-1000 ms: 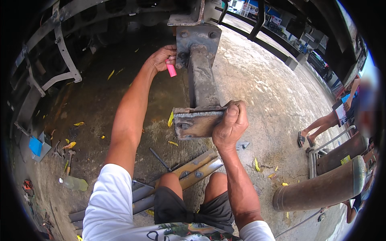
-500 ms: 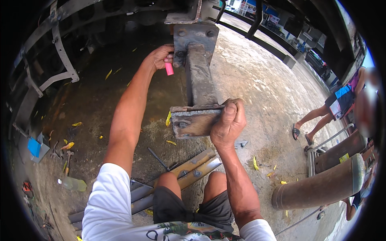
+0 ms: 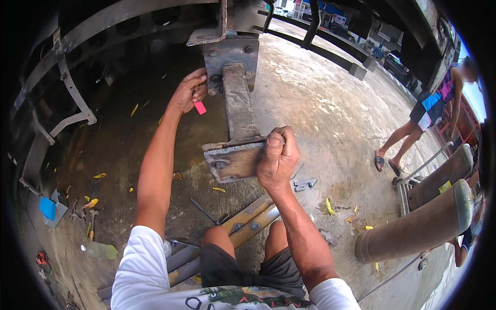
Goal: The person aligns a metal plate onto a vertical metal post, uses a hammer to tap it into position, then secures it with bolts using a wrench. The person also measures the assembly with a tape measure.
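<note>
A rusty steel bar (image 3: 238, 106) runs from a bolted plate under a vehicle frame toward me and ends in a flat end plate (image 3: 231, 161). My right hand (image 3: 277, 157) grips the right edge of that end plate. My left hand (image 3: 189, 92) reaches up to the far end of the bar beside the bolted plate and pinches a small pink object (image 3: 199, 107), the fingers closed on it. My bare knees (image 3: 243, 237) show below the plate.
Steel bars with holes (image 3: 243, 222) lie on the wet concrete by my legs. A gas cylinder (image 3: 418, 227) lies at right, next to a standing person (image 3: 431, 111). Tools and a blue item (image 3: 49, 208) sit at left under the dark frame (image 3: 67, 88).
The view has shifted slightly; the end plate and my right hand sit a little lower and nearer. My left hand stays at the bar's far end with the pink object.
</note>
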Motion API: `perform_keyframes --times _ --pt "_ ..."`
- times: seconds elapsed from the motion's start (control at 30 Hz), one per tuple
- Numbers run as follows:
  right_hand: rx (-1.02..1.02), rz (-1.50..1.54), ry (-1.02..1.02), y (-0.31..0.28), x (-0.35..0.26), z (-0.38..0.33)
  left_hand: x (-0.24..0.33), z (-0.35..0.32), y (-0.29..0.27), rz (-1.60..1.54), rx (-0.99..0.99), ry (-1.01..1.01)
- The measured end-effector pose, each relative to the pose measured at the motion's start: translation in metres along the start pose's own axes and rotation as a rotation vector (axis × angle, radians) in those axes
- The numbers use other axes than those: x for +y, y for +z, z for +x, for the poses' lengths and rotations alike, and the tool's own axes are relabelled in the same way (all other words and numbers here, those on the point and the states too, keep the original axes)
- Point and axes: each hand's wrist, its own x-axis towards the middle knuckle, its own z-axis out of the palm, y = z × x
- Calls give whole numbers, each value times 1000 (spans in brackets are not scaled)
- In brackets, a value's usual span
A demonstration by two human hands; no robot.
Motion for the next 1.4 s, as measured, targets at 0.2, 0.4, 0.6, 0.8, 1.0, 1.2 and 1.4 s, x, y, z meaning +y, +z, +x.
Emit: perform_keyframes --times 0.2,0.4,0.6,0.8,1.0,1.2,1.4 --pt "-5 -13 4 -1 -4 3 2 1 32 476 188 120" --pt "-24 -8 12 -1 -2 4 -20 5 14 429 117 226" --pt "13 4 -115 5 1 9 -12 33 -13 487 183 205" --pt "-41 192 55 13 -10 13 0 19 -8 563 206 236" --pt "12 196 7 13 -2 14 -8 21 8 572 182 239" --pt "-40 176 43 11 -5 13 4 15 6 608 185 247" --pt "4 231 -9 14 2 12 -1 19 6 595 152 257"
